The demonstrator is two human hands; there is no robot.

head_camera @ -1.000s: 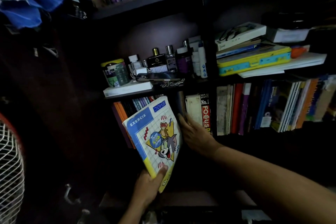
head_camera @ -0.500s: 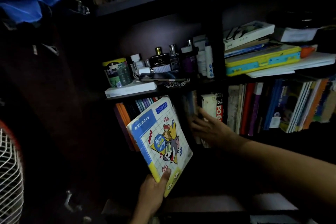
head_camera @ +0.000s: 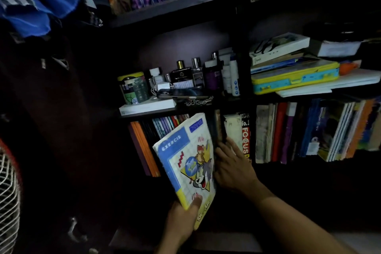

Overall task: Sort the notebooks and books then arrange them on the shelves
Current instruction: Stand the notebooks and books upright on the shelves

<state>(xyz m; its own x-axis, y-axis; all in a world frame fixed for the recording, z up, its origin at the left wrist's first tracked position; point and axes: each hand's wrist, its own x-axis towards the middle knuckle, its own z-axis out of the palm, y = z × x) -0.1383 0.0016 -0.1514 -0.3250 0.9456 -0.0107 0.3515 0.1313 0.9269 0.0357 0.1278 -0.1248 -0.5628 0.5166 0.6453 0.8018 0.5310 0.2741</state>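
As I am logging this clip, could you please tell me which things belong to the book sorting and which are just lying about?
Part of the job:
- cartoon-covered exercise notebook, gripped by the left hand
- upright books on the lower shelf, where the right hand rests
- flat stack of books above

Lying about:
- perfume bottles
- patterned round tin
- white fan grille
- blue cloth
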